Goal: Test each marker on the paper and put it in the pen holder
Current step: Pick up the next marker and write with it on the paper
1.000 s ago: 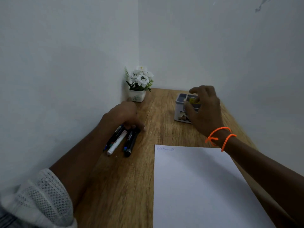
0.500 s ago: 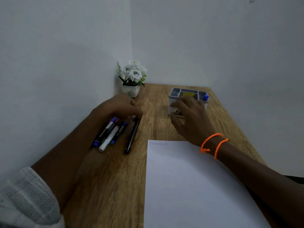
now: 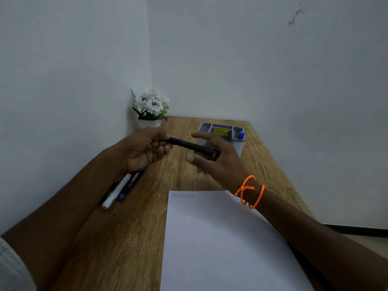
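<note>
Black marker (image 3: 192,146) now off the table, raised between both hands instead of lying beside the other markers (image 3: 120,189). Left hand (image 3: 144,151) lifted, gripping one end; right hand (image 3: 216,159) withdrawn from pen holder (image 3: 238,143), meeting the other end.
</note>
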